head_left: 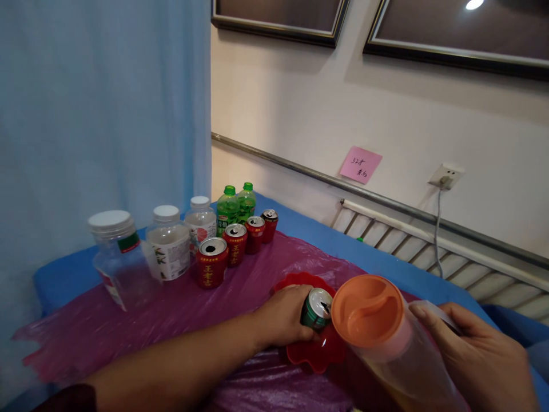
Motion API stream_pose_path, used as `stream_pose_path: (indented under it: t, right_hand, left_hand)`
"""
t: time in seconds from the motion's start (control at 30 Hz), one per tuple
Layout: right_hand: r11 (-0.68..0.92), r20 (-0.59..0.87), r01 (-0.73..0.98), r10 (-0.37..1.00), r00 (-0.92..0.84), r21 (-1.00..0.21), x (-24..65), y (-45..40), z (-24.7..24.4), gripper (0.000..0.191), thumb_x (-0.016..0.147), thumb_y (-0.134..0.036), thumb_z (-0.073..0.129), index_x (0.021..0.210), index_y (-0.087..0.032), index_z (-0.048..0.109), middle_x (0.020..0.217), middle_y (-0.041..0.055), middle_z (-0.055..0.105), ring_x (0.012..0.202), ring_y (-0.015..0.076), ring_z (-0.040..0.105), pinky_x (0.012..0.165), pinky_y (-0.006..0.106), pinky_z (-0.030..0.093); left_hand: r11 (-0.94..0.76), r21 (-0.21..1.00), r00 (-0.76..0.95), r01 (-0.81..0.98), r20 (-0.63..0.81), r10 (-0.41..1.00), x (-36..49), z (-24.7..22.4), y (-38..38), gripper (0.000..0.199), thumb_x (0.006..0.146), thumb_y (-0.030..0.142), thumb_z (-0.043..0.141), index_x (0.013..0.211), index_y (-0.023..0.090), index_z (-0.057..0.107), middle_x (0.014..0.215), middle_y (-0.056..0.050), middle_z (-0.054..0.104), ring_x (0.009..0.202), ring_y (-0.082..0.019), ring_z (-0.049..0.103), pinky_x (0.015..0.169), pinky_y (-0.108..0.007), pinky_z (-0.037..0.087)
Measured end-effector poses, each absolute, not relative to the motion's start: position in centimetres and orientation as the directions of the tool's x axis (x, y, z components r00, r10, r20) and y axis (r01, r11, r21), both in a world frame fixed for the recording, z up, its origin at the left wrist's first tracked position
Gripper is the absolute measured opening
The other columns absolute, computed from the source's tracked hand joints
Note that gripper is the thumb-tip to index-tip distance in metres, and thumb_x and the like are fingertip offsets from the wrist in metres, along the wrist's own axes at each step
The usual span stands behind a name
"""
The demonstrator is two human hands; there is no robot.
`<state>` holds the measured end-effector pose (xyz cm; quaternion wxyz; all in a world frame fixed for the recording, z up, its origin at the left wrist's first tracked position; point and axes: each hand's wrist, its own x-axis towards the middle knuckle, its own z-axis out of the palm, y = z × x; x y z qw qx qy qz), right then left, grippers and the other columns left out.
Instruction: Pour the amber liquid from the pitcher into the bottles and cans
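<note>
My left hand [285, 315] is wrapped round a green can [316, 309] with an opened silver top, held over a red scalloped bowl [315, 357]. The can leans a little toward the right. In my right hand [484, 349] is the handle of a clear pitcher [412, 372] with an orange lid [368, 312]. The pitcher is tilted left, its lid close beside the can's top; whether they touch I cannot tell. Yellowish liquid shows inside the pitcher. No stream is visible between pitcher and can.
Red cans [213, 272] stand in a slanting row at the back left. Behind them are clear jars with white lids [171, 252] and two green bottles [227, 209]. Purple plastic sheeting [184, 309] covers the blue surface [295, 214]. A radiator [398, 240] lines the wall.
</note>
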<state>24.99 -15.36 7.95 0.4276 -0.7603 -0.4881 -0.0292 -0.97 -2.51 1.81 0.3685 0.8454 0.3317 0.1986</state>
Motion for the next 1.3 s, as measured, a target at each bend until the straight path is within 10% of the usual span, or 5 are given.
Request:
stream_pose_path:
  t: [1.3]
  right_hand:
    - [-0.2,0.423,0.758,0.729,0.538,-0.62,24.79,-15.36,8.07,0.046,0.071,-0.066,0.066,0.056,-0.024,0.061,0.05,-0.0028,0.059,0.044,0.0156,0.053,0.042,0.026,0.039]
  left_hand:
    - [-0.523,0.75,0.706,0.406,0.106,0.7,-0.94,1.53,-2.46,0.059,0.058,0.031,0.088,0.113,0.027,0.069,0.114,-0.002,0.074,0.105,-0.029,0.067,0.085,-0.034,0.051]
